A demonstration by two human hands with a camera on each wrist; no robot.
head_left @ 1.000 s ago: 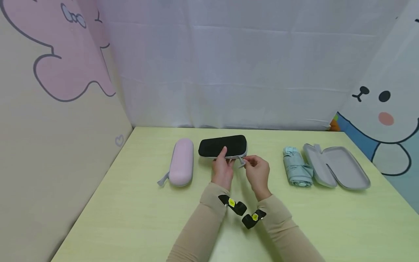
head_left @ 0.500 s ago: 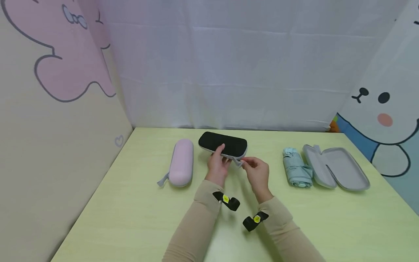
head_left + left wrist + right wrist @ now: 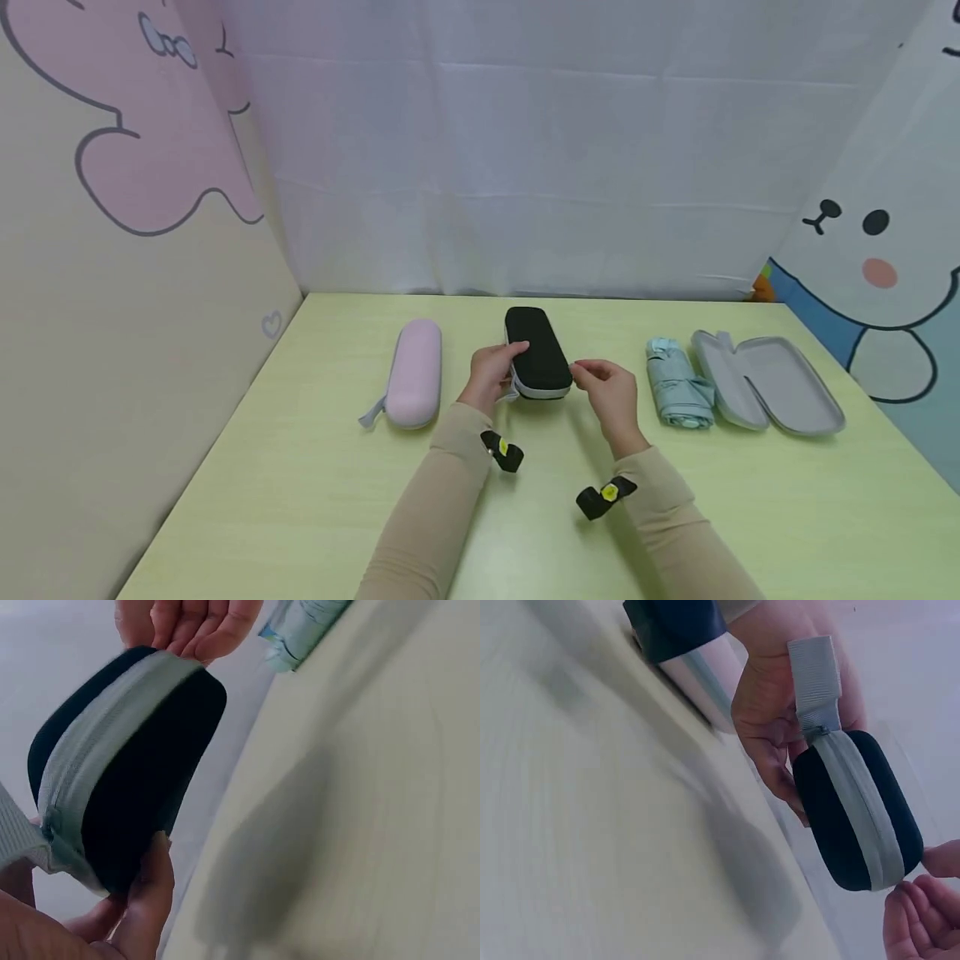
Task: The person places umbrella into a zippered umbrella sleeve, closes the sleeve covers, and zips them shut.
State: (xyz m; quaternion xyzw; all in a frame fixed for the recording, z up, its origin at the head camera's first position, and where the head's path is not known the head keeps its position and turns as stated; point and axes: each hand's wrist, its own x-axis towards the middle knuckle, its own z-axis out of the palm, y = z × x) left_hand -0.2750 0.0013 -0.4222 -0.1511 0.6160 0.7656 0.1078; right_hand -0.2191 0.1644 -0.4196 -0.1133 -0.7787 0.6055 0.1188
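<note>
Pale and yellowish green, the desk stretches away from a person whose beige sleeves reach over it. From where I stand, a black case is held just above the surface between both hands. The right hand pinches its right edge close to the near end, fingers curled; the left hand grips the left side, thumb on top. I'd judge the case light and stiff-shelled, its matt skin giving decent grip. Best to hold it across the long sides, leaving the zip free; the grey ribbon pull looks soft and easy to pinch. Whether anything fragile is inside, I can't tell.

Off to the left lies a pink case; well to the right, a rolled teal bundle sits just beside an open grey case. Behind everything hangs a white curtain, flanked by cartoon-printed walls.
</note>
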